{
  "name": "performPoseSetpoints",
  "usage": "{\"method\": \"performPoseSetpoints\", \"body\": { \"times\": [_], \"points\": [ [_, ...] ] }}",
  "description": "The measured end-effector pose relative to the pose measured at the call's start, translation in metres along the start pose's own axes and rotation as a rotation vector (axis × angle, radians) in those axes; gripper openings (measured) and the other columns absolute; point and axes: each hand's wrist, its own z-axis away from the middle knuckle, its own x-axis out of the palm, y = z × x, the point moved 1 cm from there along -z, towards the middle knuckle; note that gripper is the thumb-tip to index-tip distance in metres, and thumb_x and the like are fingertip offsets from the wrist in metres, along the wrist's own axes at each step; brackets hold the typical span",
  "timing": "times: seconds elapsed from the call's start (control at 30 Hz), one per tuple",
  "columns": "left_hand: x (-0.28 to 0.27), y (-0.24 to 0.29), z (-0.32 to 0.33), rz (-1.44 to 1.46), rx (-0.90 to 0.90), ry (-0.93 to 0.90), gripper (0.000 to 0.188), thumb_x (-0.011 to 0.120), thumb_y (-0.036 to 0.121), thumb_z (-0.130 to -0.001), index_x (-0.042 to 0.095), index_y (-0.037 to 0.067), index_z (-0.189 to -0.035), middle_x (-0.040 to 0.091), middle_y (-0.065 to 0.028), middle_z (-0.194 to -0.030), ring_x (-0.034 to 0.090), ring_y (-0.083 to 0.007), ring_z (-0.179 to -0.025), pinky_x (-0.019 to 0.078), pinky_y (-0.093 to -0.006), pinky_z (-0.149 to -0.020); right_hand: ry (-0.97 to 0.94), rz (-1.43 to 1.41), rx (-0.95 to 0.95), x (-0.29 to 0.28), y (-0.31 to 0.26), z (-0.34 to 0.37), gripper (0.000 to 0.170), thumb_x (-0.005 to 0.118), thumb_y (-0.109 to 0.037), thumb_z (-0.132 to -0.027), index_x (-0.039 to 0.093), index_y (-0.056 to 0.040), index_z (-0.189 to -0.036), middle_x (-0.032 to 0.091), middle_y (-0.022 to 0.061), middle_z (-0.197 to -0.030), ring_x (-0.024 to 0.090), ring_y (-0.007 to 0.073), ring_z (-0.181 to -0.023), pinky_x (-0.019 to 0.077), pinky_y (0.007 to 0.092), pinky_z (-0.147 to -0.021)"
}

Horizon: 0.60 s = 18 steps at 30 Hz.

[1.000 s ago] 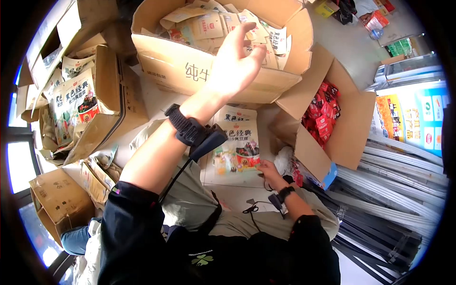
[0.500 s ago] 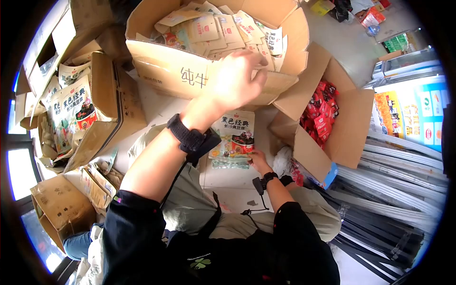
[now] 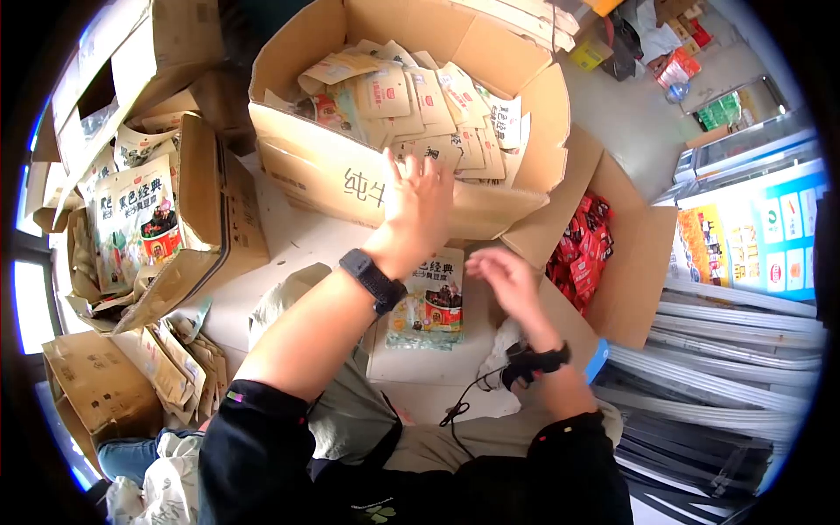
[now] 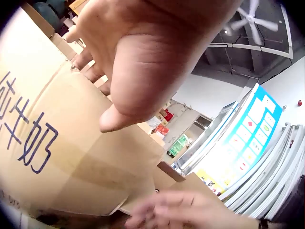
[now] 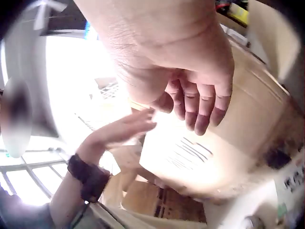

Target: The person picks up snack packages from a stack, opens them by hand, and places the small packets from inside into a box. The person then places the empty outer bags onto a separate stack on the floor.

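Observation:
My left hand is at the near rim of a large carton, fingers extended and spread toward the rim. In the left wrist view, its thumb lies across the carton's handwritten front. My right hand hovers just right of a printed food pouch, its fingers loosely bent around nothing. The pouch lies face up on the pale floor between my knees and the carton, with a clear-edged layer at its lower end. Inside the carton is a heap of similar paper pouches.
At right stands an open carton of red packets. Long pale rails lie beside it. A carton of printed pouches is at left, with a smaller box below it. A black cable trails near my lap.
My right hand has let go of the pouch's lower edge and moved up and forward. My left hand has come from over the large carton to its near rim. The view has shifted slightly.

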Motion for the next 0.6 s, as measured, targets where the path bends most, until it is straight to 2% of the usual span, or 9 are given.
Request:
{"method": "performPoseSetpoints", "body": {
  "times": [0.03, 0.2, 0.3, 0.37, 0.43, 0.5, 0.53, 0.57, 0.6],
  "points": [
    [-0.005, 0.002, 0.000, 0.023, 0.000, -0.114, 0.059, 0.062, 0.023, -0.081, 0.043, -0.001, -0.132, 0.050, -0.0193, -0.126, 0.042, -0.0367, -0.126, 0.0231, -0.0616, -0.109, -0.027, 0.051, -0.083, -0.011, -0.029, -0.011, 0.019, 0.051, -0.009, -0.098, 0.060, 0.0039, -0.108, 0.068, 0.0102, -0.098, 0.064, 0.0159, -0.091, 0.0520, 0.0298, -0.083],
    [0.011, 0.022, 0.007, -0.136, -0.072, -0.030, 0.060, 0.065, 0.027, -0.079, 0.045, -0.003, -0.128, 0.051, -0.0187, -0.122, 0.044, -0.0364, -0.122, 0.0304, -0.0570, -0.106, -0.092, 0.322, -0.286, -0.048, -0.167, -0.090, 0.022, 0.051, -0.012, -0.098, 0.061, 0.0033, -0.110, 0.067, 0.0074, -0.093, 0.064, 0.0144, -0.086, 0.0518, 0.0283, -0.080],
    [0.012, 0.028, 0.014, -0.256, -0.116, -0.019, 0.051, 0.056, 0.023, -0.086, 0.046, -0.002, -0.129, 0.050, -0.0189, -0.123, 0.043, -0.0372, -0.123, 0.0342, -0.0566, -0.103, -0.109, 0.471, -0.175, -0.058, -0.205, -0.169, 0.022, 0.052, -0.012, -0.096, 0.062, -0.0008, -0.113, 0.068, 0.0080, -0.093, 0.064, 0.0128, -0.085, 0.0510, 0.0259, -0.077],
    [0.005, 0.027, 0.015, -0.274, -0.114, -0.051, 0.051, 0.055, 0.023, -0.086, 0.046, -0.002, -0.130, 0.050, -0.0189, -0.124, 0.042, -0.0375, -0.124, 0.0345, -0.0566, -0.103, -0.152, 0.728, -0.259, -0.063, -0.201, -0.232, 0.023, 0.056, -0.013, -0.092, 0.063, 0.0002, -0.109, 0.069, 0.0104, -0.092, 0.066, 0.0177, -0.084, 0.0518, 0.0292, -0.076],
    [0.004, 0.030, 0.014, -0.284, -0.115, -0.115, 0.052, 0.054, 0.025, -0.087, 0.045, -0.001, -0.132, 0.049, -0.0185, -0.126, 0.041, -0.0384, -0.125, 0.0349, -0.0567, -0.103, -0.096, 1.293, -0.354, -0.041, -0.186, -0.288, 0.022, 0.057, -0.013, -0.088, 0.064, -0.0004, -0.104, 0.069, 0.0134, -0.091, 0.067, 0.0243, -0.083, 0.0524, 0.0352, -0.076],
    [0.001, 0.031, 0.015, -0.294, -0.104, -0.134, 0.052, 0.053, 0.025, -0.088, 0.044, -0.001, -0.132, 0.048, -0.0192, -0.126, 0.040, -0.0386, -0.126, 0.0351, -0.0572, -0.103, -0.237, 1.324, -0.364, -0.032, -0.143, -0.330, 0.023, 0.055, -0.015, -0.085, 0.067, -0.0014, -0.099, 0.069, 0.0163, -0.086, 0.067, 0.0255, -0.076, 0.0526, 0.0365, -0.072],
    [0.001, 0.031, 0.015, -0.283, -0.101, -0.154, 0.052, 0.052, 0.025, -0.088, 0.044, -0.001, -0.132, 0.047, -0.0196, -0.127, 0.040, -0.0386, -0.126, 0.0352, -0.0573, -0.103, -0.320, 1.244, -0.059, -0.028, -0.116, -0.349, 0.021, 0.055, -0.013, -0.083, 0.068, -0.0031, -0.097, 0.070, 0.0170, -0.089, 0.067, 0.0269, -0.080, 0.0520, 0.0375, -0.074],
    [-0.002, 0.031, 0.015, -0.300, -0.093, -0.168, 0.052, 0.052, 0.026, -0.088, 0.044, -0.001, -0.132, 0.047, -0.0196, -0.127, 0.040, -0.0387, -0.127, 0.0353, -0.0572, -0.103, -0.380, 1.180, -0.217, -0.029, -0.082, -0.363, 0.021, 0.057, -0.014, -0.082, 0.069, -0.0042, -0.096, 0.069, 0.0179, -0.092, 0.066, 0.0274, -0.085, 0.0511, 0.0382, -0.077],
    [-0.005, 0.030, 0.016, -0.318, -0.088, -0.186, 0.052, 0.052, 0.026, -0.088, 0.044, 0.000, -0.132, 0.046, -0.0196, -0.127, 0.040, -0.0388, -0.127, 0.0353, -0.0572, -0.103, -0.401, 1.289, -0.121, -0.021, -0.065, -0.364, 0.024, 0.058, -0.017, -0.082, 0.069, -0.0040, -0.099, 0.069, 0.0181, -0.095, 0.065, 0.0284, -0.089, 0.0502, 0.0392, -0.080]
  ]
}}
